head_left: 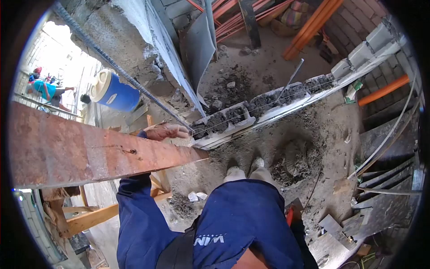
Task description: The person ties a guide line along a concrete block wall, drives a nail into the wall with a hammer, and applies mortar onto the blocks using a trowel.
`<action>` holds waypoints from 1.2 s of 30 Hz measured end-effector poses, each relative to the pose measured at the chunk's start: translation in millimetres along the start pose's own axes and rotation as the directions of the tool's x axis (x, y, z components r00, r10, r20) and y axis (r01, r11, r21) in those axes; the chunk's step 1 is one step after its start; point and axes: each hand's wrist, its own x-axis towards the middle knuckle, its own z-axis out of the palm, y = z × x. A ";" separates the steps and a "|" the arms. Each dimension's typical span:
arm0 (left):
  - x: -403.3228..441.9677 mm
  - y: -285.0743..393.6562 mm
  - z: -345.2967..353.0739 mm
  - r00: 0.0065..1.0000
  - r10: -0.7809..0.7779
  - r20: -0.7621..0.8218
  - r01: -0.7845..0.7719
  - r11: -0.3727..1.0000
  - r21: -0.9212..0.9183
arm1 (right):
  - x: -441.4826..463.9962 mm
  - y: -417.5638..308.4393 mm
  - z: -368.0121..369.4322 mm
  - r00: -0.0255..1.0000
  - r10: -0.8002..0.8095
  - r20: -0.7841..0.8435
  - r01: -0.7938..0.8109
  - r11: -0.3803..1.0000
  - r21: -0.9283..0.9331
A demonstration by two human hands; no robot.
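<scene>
My left hand (166, 131) reaches out past the far side of a long reddish wooden beam (107, 150). Its fingers stretch toward the left end of a low hollow-block wall (233, 123), close to a thin string and a ribbed steel bar (121, 69). Nothing can be made out in its grasp. Dark mortar fills the block cavities. Beside my right hip shows a tool with a red handle (290, 216) and a grey blade; my right hand's fingers are hidden there, so its hold cannot be seen.
A blue water jug (117, 93) stands at the upper left, with a person (47, 91) in the distance. Orange pipes (313, 29) lean behind the wall. A mortar heap (295, 161) lies near my feet; metal panels (385, 210) are at the right, timber framing (96, 219) at the left.
</scene>
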 end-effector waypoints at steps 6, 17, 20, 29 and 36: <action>16.4 23.3 25.4 0.998 -0.042 0.053 0.040 0.998 0.048 | -60.9 -10.0 30.4 0.987 -0.073 -0.146 0.053 0.989 -0.141; -39.0 15.0 41.0 0.902 0.429 -0.053 -0.424 0.902 0.080 | -53.0 -17.5 61.4 0.990 -0.004 -0.141 0.000 1.000 -0.029; -60.5 -14.9 49.6 0.769 0.595 -0.232 -0.623 0.780 -0.063 | -38.9 -22.9 62.4 0.992 -0.064 -0.113 0.030 0.961 -0.276; -132.6 -139.7 52.5 0.041 0.125 -0.991 -0.999 0.030 -0.038 | -25.2 -56.5 92.2 0.996 -0.069 -0.061 0.063 0.993 -0.103; -136.5 -433.2 61.3 0.011 -0.554 -0.832 -0.998 0.040 -0.039 | -10.7 -38.5 70.7 0.978 -0.184 -0.096 0.178 0.982 -0.062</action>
